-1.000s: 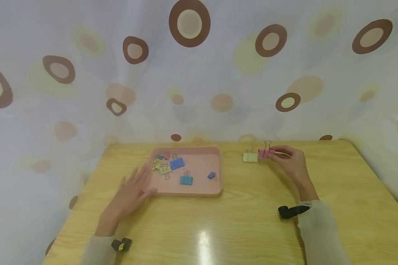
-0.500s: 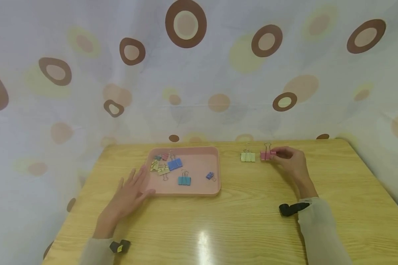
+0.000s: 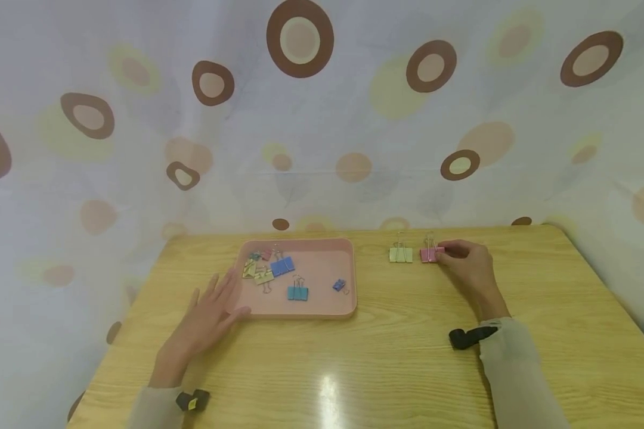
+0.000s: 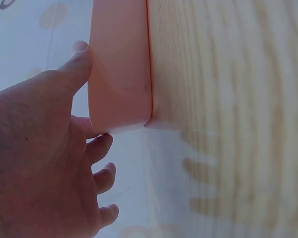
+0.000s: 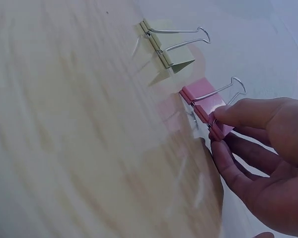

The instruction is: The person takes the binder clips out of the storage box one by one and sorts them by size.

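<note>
At the back right of the table, my right hand (image 3: 469, 271) pinches a pink binder clip (image 3: 429, 255) by its right end between thumb and fingers. The clip's wire handles point up. Just left of it, with a small gap, a pale yellow binder clip (image 3: 401, 255) stands upright; both clips show in the right wrist view, the pink one (image 5: 201, 101) nearer the fingers. My left hand (image 3: 206, 316) touches the left end of a pink tray (image 3: 322, 310), its fingers spread and loosely straight. In the left wrist view, the thumb lies against the tray wall (image 4: 120, 64).
Inside the tray lie a large blue clip (image 3: 282, 266), a teal clip (image 3: 297, 293), a small dark blue clip (image 3: 339, 285) and several yellow, pink and green ones bunched at the left. A patterned cloth (image 3: 311, 196) hangs along the table's (image 3: 386, 357) back edge.
The pink binder clip has come down a little and shifted slightly right, away from the pale yellow one, still held by my right hand. My left hand stays at the tray.
</note>
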Motion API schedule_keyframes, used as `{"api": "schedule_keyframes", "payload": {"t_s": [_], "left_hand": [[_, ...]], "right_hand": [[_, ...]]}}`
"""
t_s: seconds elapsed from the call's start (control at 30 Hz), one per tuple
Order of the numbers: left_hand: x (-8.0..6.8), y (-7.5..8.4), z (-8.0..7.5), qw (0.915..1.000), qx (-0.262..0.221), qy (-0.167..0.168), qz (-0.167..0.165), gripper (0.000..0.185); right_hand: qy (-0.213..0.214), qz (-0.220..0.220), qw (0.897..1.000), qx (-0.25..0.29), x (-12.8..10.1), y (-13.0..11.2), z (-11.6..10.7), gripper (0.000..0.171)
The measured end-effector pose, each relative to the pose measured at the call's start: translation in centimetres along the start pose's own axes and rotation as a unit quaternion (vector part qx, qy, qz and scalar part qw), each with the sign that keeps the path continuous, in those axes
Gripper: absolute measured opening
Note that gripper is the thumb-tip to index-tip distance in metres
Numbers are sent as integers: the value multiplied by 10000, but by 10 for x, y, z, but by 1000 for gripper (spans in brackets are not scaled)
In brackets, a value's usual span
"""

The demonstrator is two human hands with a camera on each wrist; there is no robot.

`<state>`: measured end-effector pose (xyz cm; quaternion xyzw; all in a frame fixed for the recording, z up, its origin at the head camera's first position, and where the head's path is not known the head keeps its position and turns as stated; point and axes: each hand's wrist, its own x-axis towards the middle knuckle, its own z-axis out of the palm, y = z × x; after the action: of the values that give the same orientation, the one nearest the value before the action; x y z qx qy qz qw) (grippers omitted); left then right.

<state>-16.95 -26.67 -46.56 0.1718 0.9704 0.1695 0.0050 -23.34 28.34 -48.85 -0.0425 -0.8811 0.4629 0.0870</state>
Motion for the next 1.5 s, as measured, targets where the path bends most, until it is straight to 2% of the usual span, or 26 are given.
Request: {"api": "schedule_keyframes", "payload": {"t_s": [0.4, 0.8, 1.07, 1.17, 1.27, 1.5], "left_hand": [[-1, -1, 0, 10000, -23, -8, 15, 79], [1, -2, 0, 9999, -108, -33, -7, 80], [1, -2, 1, 10000, -68, -16, -10, 81], [1, -2, 1, 10000, -54, -14, -1, 81], [1, -3, 2, 10000, -49, -19, -6, 81], [1, -4, 3, 10000, -28, -32, -24, 81]], "right_hand": [[155, -171, 9994, -239, 1, 1, 2, 36], [-6, 58, 9999, -144, 0, -3, 1, 35], [-54, 230, 9997, 21, -2, -5, -3, 41], [184, 153, 9997, -5, -4, -9, -6, 39], [443, -103, 9990, -11, -5, -15, -8, 36], [346, -500, 9977, 310, -8, -32, -4, 32]]}}
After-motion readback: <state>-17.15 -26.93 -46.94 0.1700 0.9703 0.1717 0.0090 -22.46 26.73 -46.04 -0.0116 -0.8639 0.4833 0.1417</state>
